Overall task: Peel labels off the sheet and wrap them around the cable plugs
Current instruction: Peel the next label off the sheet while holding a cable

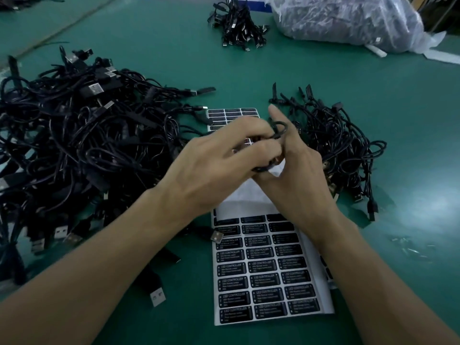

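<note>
A white sheet of black labels (266, 270) lies on the green table in front of me, its upper rows bare. Both hands meet above the sheet's top. My left hand (214, 165) curls its fingers round a black cable (277, 130), and a bit of red and white shows between the fingers. My right hand (296, 168) grips the same cable from the right, index finger pointing up. The cable loops over my fingertips and its plug is hidden. A second label sheet (231, 114) peeks out beyond the hands.
A big heap of black USB cables (82, 135) fills the left side, loose plugs (157, 296) spilling near my left forearm. A smaller heap (341, 145) lies right of the hands. Far back sit a cable bundle (239, 26) and a clear plastic bag (348, 18).
</note>
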